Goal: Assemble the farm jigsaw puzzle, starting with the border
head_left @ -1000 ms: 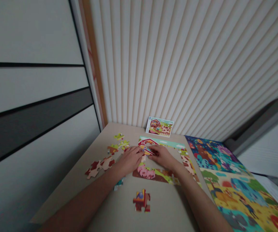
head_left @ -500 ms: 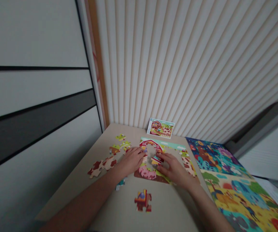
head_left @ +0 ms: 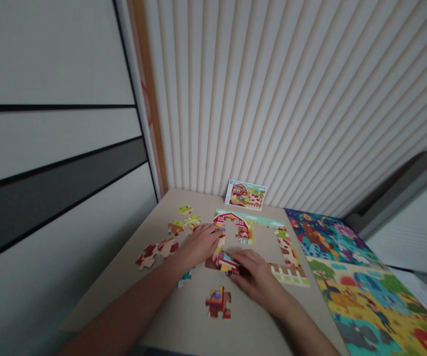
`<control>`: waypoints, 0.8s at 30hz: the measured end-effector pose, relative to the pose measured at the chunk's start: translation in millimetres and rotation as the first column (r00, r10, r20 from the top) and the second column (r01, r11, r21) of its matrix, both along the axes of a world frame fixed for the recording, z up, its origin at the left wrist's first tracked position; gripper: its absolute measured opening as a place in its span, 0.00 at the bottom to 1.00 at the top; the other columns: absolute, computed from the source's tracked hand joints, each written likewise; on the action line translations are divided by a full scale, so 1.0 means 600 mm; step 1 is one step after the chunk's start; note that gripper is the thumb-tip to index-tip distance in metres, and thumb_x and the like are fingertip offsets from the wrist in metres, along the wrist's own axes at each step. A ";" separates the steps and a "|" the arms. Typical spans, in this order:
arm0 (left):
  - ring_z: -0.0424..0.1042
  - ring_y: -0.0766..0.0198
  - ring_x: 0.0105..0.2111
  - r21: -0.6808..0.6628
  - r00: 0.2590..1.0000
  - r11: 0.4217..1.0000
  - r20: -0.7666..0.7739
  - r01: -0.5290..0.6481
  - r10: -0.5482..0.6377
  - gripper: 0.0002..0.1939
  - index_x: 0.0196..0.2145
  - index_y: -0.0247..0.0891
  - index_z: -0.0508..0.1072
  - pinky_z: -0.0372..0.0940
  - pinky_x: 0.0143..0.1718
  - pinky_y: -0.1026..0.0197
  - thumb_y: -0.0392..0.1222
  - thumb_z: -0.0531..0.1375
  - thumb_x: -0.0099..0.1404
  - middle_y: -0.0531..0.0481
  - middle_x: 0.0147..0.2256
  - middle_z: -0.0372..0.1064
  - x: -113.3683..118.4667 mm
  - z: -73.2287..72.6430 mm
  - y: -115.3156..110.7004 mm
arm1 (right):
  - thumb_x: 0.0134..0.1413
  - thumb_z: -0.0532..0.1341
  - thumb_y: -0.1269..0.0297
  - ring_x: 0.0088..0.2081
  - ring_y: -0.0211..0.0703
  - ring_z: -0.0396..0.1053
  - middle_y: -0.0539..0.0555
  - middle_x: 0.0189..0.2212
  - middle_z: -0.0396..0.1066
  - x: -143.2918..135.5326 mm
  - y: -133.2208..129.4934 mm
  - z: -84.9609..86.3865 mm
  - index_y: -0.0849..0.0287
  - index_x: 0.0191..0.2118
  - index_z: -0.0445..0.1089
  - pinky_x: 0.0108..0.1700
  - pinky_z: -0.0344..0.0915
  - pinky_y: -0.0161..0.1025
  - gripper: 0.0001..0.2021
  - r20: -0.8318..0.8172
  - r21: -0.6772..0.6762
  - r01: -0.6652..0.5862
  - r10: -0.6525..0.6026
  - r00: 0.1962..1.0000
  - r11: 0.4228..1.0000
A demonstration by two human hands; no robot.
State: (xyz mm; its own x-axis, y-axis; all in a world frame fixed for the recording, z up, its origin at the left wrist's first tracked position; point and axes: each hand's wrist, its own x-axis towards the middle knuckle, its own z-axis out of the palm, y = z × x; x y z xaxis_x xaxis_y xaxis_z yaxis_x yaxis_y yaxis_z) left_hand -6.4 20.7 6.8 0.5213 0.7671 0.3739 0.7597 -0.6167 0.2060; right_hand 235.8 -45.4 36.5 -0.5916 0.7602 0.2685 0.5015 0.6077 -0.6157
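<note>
A partly assembled farm puzzle (head_left: 291, 277) lies on the table, with a gap in its middle and a red barn at its upper left. My left hand (head_left: 203, 242) rests at the puzzle's left edge, fingers stretched out over the barn side. My right hand (head_left: 252, 272) pinches a red, yellow and blue puzzle piece (head_left: 228, 264) over the lower left of the puzzle. Nearer to me, a red and brown joined piece (head_left: 218, 302) lies on the table. A reference picture card (head_left: 246, 195) leans at the back.
Loose cow-patterned pieces (head_left: 157, 251) and green pieces (head_left: 185, 209) lie to the left. Teal pieces (head_left: 185, 279) are partly under my left forearm. Two finished colourful puzzles (head_left: 376, 301) lie on the right. A ribbed white panel (head_left: 272, 99) stands behind the table.
My right hand has moved toward me and left with its piece, uncovering the lower right fence and a piece beneath the barn. My left hand has barely moved.
</note>
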 end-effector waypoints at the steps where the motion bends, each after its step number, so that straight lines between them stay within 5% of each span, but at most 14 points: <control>1: 0.67 0.56 0.55 0.002 1.000 1.000 0.009 -0.001 0.001 0.15 0.54 0.43 0.73 0.60 0.59 0.50 0.39 0.53 0.73 0.45 0.52 0.71 0.000 -0.002 0.000 | 0.61 0.63 0.62 0.55 0.50 0.66 0.57 0.53 0.70 0.005 0.005 -0.005 0.48 0.61 0.67 0.59 0.64 0.50 0.22 -0.010 0.021 0.038 -0.038 0.999 0.999; 7: 0.69 0.57 0.52 0.002 0.999 1.000 0.044 -0.028 0.028 0.14 0.52 0.43 0.74 0.60 0.58 0.50 0.38 0.53 0.73 0.46 0.51 0.73 0.003 -0.007 0.007 | 0.63 0.60 0.63 0.58 0.51 0.65 0.59 0.56 0.68 0.029 0.067 -0.024 0.51 0.61 0.67 0.62 0.62 0.51 0.21 -0.065 0.081 0.206 -0.201 0.977 0.975; 15: 0.70 0.56 0.51 0.039 0.995 0.996 0.064 -0.082 0.079 0.14 0.52 0.41 0.73 0.61 0.57 0.51 0.40 0.52 0.74 0.45 0.49 0.73 0.012 0.000 0.024 | 0.60 0.60 0.70 0.52 0.48 0.70 0.60 0.52 0.71 -0.002 0.206 -0.025 0.57 0.50 0.77 0.58 0.65 0.45 0.14 0.028 0.081 0.146 -0.149 0.989 0.986; 24: 0.70 0.56 0.52 0.015 0.994 0.995 0.047 -0.097 0.096 0.14 0.52 0.40 0.73 0.62 0.57 0.51 0.42 0.54 0.73 0.43 0.50 0.72 0.010 -0.009 0.026 | 0.64 0.57 0.68 0.54 0.47 0.70 0.60 0.52 0.73 -0.002 0.222 -0.052 0.57 0.49 0.78 0.59 0.64 0.45 0.14 0.015 0.102 0.067 -0.069 0.997 0.992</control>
